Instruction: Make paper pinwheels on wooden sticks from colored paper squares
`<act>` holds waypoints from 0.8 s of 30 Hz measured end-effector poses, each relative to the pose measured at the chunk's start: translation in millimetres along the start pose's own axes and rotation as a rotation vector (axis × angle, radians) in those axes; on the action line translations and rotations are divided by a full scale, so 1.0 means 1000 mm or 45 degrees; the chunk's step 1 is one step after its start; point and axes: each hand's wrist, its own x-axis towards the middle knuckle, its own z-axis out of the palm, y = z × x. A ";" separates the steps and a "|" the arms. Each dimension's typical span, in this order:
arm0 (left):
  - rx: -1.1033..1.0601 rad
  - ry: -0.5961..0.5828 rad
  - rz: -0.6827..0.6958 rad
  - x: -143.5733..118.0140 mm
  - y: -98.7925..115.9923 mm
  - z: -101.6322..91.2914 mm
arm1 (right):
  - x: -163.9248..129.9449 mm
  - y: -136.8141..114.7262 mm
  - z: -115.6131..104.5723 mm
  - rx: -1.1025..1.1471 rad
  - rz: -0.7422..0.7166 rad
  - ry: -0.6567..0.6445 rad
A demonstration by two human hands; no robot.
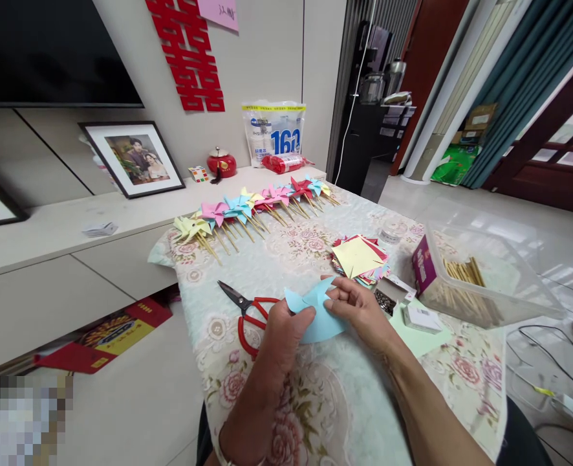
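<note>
A light blue paper pinwheel (323,327), partly folded with its corners bent inward, is held between both hands above the table. My left hand (286,323) pinches its left side, thumb lying over the folded paper. On the other side my right hand (357,303) grips a corner between thumb and fingers. Red-handled scissors (248,310) lie just left of my hands, blades pointing away. Beyond my right hand sits a stack of coloured paper squares (359,257), a yellow one on top with slits at its corners. A small box of metal pins (385,301) is beside my right wrist.
Finished pinwheels on sticks (238,208) line the table's far edge. To the right stand a clear plastic bin (500,291) with wooden sticks (464,272), a small white box (421,318) and pale green paper (425,343). A tape roll (393,232) lies behind. A flowered cloth (315,401) covers the table.
</note>
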 end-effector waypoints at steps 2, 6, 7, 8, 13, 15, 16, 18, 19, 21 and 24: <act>-0.082 -0.022 -0.019 0.001 -0.001 -0.003 | 0.001 0.001 -0.001 0.010 -0.002 0.030; -0.217 -0.089 -0.044 0.002 -0.002 -0.006 | 0.004 0.007 -0.004 0.033 -0.024 0.080; -0.259 -0.100 -0.051 0.001 -0.001 -0.006 | 0.005 0.008 -0.005 0.034 -0.047 0.093; -0.303 -0.101 -0.062 0.001 0.000 -0.006 | 0.005 0.008 -0.006 0.028 -0.076 0.106; -0.476 -0.057 -0.104 -0.002 0.011 -0.006 | 0.003 0.005 -0.007 -0.117 -0.267 0.135; -0.526 -0.037 -0.104 -0.001 0.013 -0.007 | 0.001 0.003 -0.005 -0.178 -0.343 0.071; -0.547 -0.027 -0.107 -0.001 0.014 -0.007 | 0.000 0.002 -0.005 -0.205 -0.368 0.031; -0.578 -0.009 -0.119 0.000 0.014 -0.008 | -0.001 0.000 -0.003 -0.257 -0.382 -0.035; -0.588 -0.002 -0.130 0.000 0.014 -0.009 | -0.002 0.000 -0.003 -0.279 -0.376 -0.058; -0.599 0.010 -0.163 0.001 0.015 -0.009 | -0.003 0.000 -0.002 -0.309 -0.372 -0.094; -0.599 0.022 -0.202 0.001 0.015 -0.010 | -0.004 -0.001 -0.003 -0.328 -0.377 -0.142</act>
